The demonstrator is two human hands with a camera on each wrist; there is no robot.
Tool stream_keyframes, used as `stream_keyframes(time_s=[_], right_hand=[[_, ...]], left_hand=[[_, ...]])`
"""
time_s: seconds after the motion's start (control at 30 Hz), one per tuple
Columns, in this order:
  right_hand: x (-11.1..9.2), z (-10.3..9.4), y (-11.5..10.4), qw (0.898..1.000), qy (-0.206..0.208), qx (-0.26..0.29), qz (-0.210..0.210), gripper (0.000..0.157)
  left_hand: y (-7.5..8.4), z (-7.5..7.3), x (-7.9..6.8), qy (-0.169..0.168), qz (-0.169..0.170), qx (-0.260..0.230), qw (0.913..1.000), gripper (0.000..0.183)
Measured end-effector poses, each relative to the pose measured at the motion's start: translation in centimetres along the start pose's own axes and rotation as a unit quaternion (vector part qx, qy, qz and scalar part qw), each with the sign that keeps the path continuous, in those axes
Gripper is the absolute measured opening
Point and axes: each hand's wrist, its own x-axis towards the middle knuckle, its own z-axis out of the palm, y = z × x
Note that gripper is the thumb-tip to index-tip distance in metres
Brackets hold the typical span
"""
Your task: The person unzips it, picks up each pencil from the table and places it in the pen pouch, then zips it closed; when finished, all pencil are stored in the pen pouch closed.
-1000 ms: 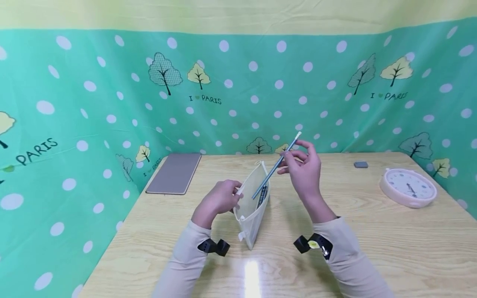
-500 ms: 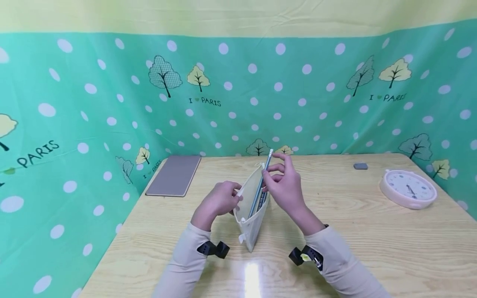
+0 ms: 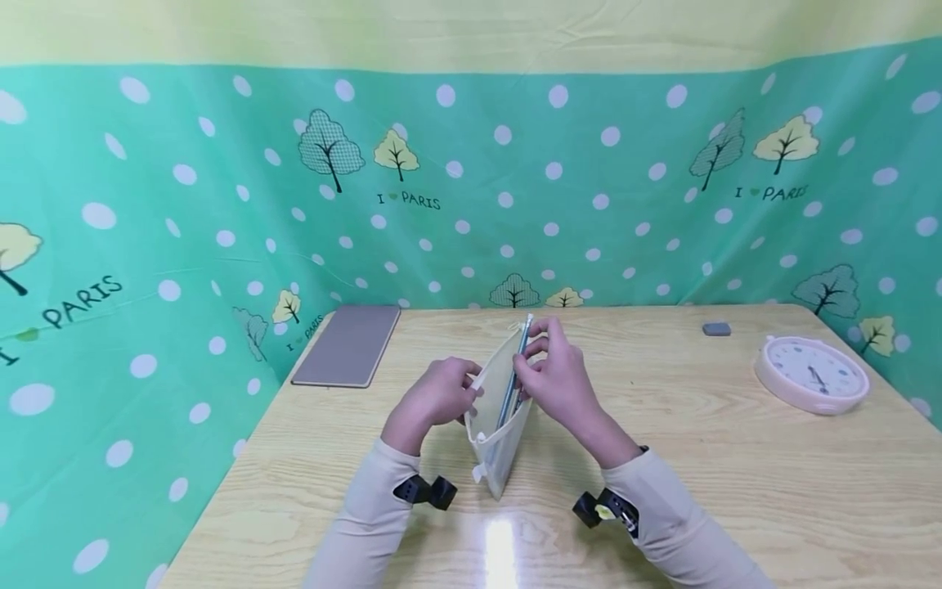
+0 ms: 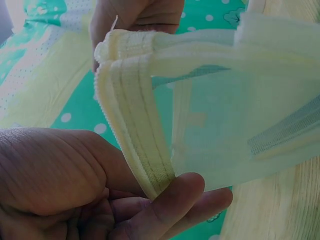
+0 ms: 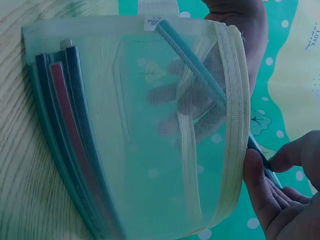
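A pale, see-through mesh zip pouch stands upright on the table with its mouth gaping. My left hand grips the left edge of that mouth, thumb and fingers pinching the zipper band in the left wrist view. My right hand pinches a blue pencil near its white-tipped upper end. The pencil slants down through the mouth, and its lower part shows through the mesh in the right wrist view. Several dark sticks and a red one, looking like pens or pencils, lie along the side of the pouch.
A grey notebook lies at the back left of the wooden table. On the right are a small grey-blue block and a round pink-rimmed clock. A green dotted curtain hangs behind and to the left.
My right hand has moved left and down, bringing the pencil from above the pouch mouth to deep inside it. My left hand keeps its grip on the pouch edge.
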Motion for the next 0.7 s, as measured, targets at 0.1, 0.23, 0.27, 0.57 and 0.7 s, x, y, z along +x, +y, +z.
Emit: stream_keyframes(time_s=[0.1, 0.23, 0.27, 0.57, 0.7], right_hand=[[0.05, -0.24, 0.16, 0.999, -0.003, -0.032, 0.01, 0.028], [0.08, -0.57, 0.3, 0.996, -0.008, -0.087, 0.006, 0.026], [0.08, -0.62, 0.33, 0.995, -0.011, -0.101, 0.002, 0.026], [0.09, -0.63, 0.57, 0.98, -0.017, -0.196, -0.036, 0.02], [0.11, -0.64, 0.6, 0.977, -0.028, -0.207, -0.033, 0.016]], left_hand=[[-0.07, 0.14, -0.03, -0.002, -0.001, -0.003, 1.0, 0.034], [-0.08, 0.23, -0.09, -0.002, -0.005, -0.011, 0.9999, 0.035], [-0.06, 0.23, -0.11, -0.002, -0.006, -0.013, 0.9999, 0.036], [0.02, 0.29, 0.0, 0.001, -0.009, -0.013, 0.9999, 0.036], [0.0, 0.28, 0.0, 0.0, -0.009, -0.006, 0.9999, 0.035]])
